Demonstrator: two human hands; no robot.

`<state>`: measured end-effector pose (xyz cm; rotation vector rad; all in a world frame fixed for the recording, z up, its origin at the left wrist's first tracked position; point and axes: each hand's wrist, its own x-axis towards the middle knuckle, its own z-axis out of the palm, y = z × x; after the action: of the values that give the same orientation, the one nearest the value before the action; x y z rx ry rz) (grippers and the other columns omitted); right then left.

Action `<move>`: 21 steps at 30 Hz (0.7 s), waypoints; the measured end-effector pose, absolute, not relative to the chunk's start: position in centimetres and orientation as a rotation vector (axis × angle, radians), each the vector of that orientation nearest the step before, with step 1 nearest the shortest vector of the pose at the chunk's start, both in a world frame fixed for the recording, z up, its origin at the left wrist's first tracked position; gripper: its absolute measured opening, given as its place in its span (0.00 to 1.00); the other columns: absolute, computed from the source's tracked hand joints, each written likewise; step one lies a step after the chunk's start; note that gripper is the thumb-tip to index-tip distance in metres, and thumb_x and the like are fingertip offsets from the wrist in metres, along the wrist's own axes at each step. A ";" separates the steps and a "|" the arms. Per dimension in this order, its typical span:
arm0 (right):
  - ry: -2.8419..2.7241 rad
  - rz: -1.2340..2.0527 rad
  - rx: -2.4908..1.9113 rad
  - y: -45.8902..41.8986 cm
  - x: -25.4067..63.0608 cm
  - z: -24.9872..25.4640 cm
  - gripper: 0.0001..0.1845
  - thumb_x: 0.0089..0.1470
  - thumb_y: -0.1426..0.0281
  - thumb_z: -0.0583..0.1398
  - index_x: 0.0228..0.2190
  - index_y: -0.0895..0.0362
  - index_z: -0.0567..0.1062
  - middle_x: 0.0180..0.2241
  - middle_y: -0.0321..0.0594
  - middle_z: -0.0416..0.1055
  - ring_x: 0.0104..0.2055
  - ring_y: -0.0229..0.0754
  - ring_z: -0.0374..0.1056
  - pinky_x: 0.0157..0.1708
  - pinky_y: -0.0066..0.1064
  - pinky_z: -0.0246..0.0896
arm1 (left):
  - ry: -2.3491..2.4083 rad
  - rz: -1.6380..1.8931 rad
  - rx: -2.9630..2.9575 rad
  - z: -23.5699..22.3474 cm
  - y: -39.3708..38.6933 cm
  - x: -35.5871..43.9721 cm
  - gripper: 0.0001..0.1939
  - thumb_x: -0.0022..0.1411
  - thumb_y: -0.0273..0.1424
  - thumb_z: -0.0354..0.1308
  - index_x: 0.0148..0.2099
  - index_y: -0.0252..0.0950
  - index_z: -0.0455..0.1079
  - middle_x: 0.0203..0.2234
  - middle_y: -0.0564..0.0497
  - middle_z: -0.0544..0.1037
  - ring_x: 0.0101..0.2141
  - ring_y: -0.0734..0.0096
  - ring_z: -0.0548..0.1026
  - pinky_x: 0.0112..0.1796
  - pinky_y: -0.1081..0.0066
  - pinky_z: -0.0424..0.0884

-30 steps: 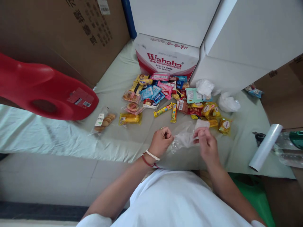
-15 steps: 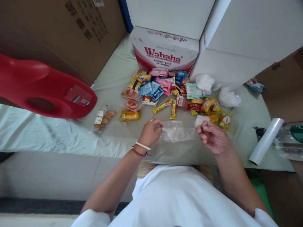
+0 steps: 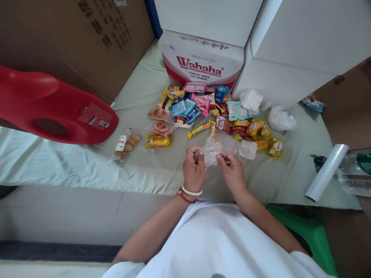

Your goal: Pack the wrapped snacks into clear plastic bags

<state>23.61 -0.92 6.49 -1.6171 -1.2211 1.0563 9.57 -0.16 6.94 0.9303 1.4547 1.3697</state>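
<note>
A clear plastic bag [image 3: 213, 152] is stretched between my hands above the front of the cloth-covered table. My left hand [image 3: 194, 168], with a white beaded bracelet and a red cord at the wrist, pinches its left side. On the other side, my right hand [image 3: 232, 170] has thumb and fingers closed on the bag's edge. Behind the bag lie a yellow stick-shaped snack packet [image 3: 199, 130] and a second one [image 3: 213, 131], partly covered by the film. A folded clear plastic piece [image 3: 248, 150] rests just beyond my right hand.
Several wrapped snacks [image 3: 193, 104] are heaped before a Wahaha carton [image 3: 203, 61]. Packed biscuits [image 3: 127, 146] and a yellow packet [image 3: 158, 141] lie left, near a red plastic jug [image 3: 58, 108]. A film roll [image 3: 327, 172] lies right; a green stool [image 3: 315, 235] stands below.
My hands have come closer together, the right one moving left, and the bag between them has bunched and risen. The folded plastic piece by the right hand is now uncovered.
</note>
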 end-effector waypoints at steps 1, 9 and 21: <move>-1.256 1.016 -1.602 -0.4 24.1 6.5 0.18 0.59 0.52 0.61 0.32 0.55 0.75 0.30 0.37 0.69 0.33 0.39 0.63 0.36 0.31 0.61 | 1.421 1.348 0.898 7.2 0.0 8.9 0.16 0.65 0.48 0.60 0.41 0.42 0.65 0.23 0.60 0.67 0.20 0.78 0.65 0.23 0.76 0.62; -1.100 1.399 -1.327 3.4 30.0 11.3 0.17 0.48 0.54 0.68 0.28 0.53 0.72 0.42 0.39 0.74 0.33 0.39 0.69 0.35 0.35 0.69 | 0.956 0.679 0.600 9.2 -0.5 3.1 0.22 0.58 0.52 0.64 0.38 0.41 0.62 0.19 0.61 0.69 0.10 0.82 0.58 0.11 0.78 0.48; -1.268 1.405 -1.652 9.8 27.8 6.4 0.22 0.59 0.48 0.60 0.41 0.55 0.73 0.34 0.42 0.76 0.32 0.40 0.72 0.30 0.30 0.68 | 1.472 0.983 0.515 4.2 -0.1 2.5 0.18 0.65 0.50 0.51 0.37 0.42 0.57 0.18 0.62 0.65 0.12 0.79 0.57 0.13 0.78 0.50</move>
<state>27.80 9.81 6.43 -1.6517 -1.2684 1.4050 2.53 -0.07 4.20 0.5149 1.4720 0.9829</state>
